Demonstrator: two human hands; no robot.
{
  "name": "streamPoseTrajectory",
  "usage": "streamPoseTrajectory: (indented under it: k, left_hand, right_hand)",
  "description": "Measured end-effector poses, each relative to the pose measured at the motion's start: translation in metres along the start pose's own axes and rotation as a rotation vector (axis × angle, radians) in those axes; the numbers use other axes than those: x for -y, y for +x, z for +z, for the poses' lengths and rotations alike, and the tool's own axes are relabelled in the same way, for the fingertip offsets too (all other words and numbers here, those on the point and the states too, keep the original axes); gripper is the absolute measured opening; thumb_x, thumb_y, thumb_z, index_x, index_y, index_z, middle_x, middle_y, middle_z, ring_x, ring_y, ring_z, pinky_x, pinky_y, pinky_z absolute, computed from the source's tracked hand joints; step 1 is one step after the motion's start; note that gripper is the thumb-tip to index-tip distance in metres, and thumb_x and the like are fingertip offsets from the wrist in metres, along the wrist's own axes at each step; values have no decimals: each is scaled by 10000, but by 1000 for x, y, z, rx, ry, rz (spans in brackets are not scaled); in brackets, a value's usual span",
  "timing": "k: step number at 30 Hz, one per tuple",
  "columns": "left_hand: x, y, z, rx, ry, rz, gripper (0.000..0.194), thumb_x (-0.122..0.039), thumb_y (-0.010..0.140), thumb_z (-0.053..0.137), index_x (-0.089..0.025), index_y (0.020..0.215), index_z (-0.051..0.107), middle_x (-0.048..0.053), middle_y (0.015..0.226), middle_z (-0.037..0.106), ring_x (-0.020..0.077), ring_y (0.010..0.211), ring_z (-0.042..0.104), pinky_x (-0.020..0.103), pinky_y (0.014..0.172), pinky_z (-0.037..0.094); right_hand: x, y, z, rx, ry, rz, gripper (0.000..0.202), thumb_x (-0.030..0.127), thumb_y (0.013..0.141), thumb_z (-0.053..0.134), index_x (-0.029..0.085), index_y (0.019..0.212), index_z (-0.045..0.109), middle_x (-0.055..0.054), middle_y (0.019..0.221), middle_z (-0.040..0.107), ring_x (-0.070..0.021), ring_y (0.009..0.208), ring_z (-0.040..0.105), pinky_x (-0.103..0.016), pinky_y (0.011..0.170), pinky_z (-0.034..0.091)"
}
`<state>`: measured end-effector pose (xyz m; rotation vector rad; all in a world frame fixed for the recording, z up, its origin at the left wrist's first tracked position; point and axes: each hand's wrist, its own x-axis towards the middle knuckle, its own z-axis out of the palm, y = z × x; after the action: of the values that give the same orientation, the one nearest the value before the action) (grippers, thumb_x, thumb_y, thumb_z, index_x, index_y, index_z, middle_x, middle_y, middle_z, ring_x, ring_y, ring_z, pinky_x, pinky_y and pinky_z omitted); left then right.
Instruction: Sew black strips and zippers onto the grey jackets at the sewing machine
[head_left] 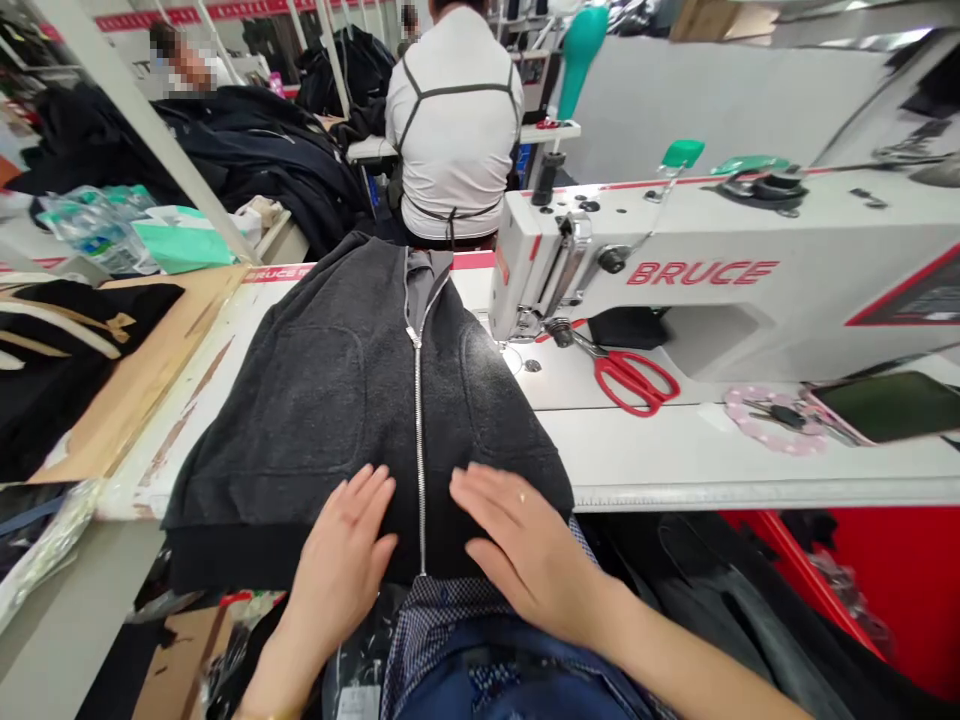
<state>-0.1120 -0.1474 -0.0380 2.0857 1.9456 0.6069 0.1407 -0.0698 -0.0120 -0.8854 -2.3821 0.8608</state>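
A dark grey zip-up jacket (330,400) lies flat on the white sewing table (675,450), its zipper (418,420) closed and running toward me. My left hand (345,550) rests palm down on the hem, just left of the zipper, fingers spread. My right hand (517,545) lies flat on the hem just right of the zipper, fingers together and pointing left. Neither hand grips anything. The hem hangs slightly over the table's near edge.
A white BRUCE sewing machine (712,270) stands at the right, with red scissors (630,378) and a pink pin dish (772,418) beside it. Black garments (52,350) lie on a board at left. A person in a white shirt (454,120) sits ahead, back turned.
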Motion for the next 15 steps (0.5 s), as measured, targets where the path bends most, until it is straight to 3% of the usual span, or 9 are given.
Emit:
streamPoseTrajectory:
  k: [2,5,9,15]
  left_hand:
    - [10,28,1,20,290,54,455,-301,838,401,-128,1257,440,116,1330,418,292,1231,356,483,1006,292]
    - [45,37,-13,-63,539,-65,491,-303,875,312,-23,1269,398,184,1335,386,295,1239,338,465,987,307]
    - [77,19,-32,-88,600,-185,516,-312,901,206,-4,1283,368,184,1336,384,270,1224,360,435,988,310]
    - [81,14,-29,-137,555,-235,491,-303,905,187,-65,1300,358,141,1357,369,253,1249,320,444,993,287]
  right_hand:
    - [-17,16,10,-12,-373,-27,483,405,873,399,154,1286,403,-119,1339,387,-281,1240,324,-488,980,292]
    - [-42,19,25,-29,-648,9,607,481,851,413,123,1333,323,-122,1397,281,-290,1272,258,-490,985,265]
    - [-55,6,28,-54,-732,-6,660,532,869,313,77,1347,280,-126,1407,254,-278,1285,225,-480,996,235]
    - [-57,0,24,-98,-769,54,712,567,874,207,58,1371,195,-165,1390,275,-308,1272,242,-530,964,234]
